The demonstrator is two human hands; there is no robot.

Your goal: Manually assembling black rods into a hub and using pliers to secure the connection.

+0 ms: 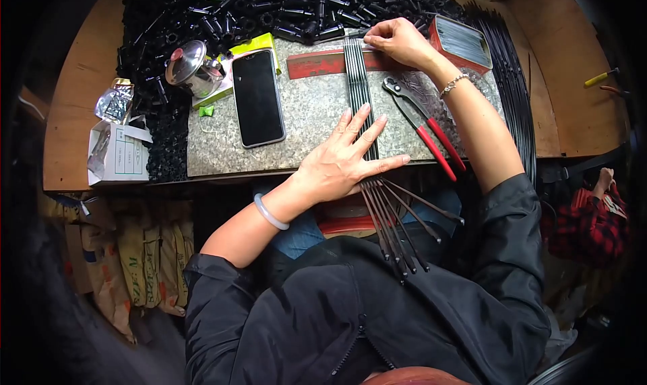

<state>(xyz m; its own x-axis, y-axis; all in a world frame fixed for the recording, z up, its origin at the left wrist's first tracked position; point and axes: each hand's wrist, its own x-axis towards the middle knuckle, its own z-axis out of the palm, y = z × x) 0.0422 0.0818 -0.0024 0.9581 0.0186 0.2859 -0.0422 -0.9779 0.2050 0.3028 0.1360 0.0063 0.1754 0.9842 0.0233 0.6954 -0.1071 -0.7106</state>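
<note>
A row of thin black rods point(357, 82) lies side by side across the grey work board, far ends on a red metal bar point(313, 64). Flat over the rods, fingers spread, my left hand point(344, 149) rests on them. Below it their dark, knobbed near ends point(397, 237) fan out past the board's front edge. My right hand point(399, 41) is closed in a pinch beside the far rod ends, above the bar; what its fingertips hold is too small to make out. Red-handled pliers point(424, 125) lie right of the rods.
Black tubular parts point(290, 11) are heaped at the back and left. A phone point(259, 99), a lidded glass jar point(195, 68) and a white carton point(120, 152) stand left. At right are a red tin point(461, 43) of thin metal pieces and a long black rod bundle point(515, 82).
</note>
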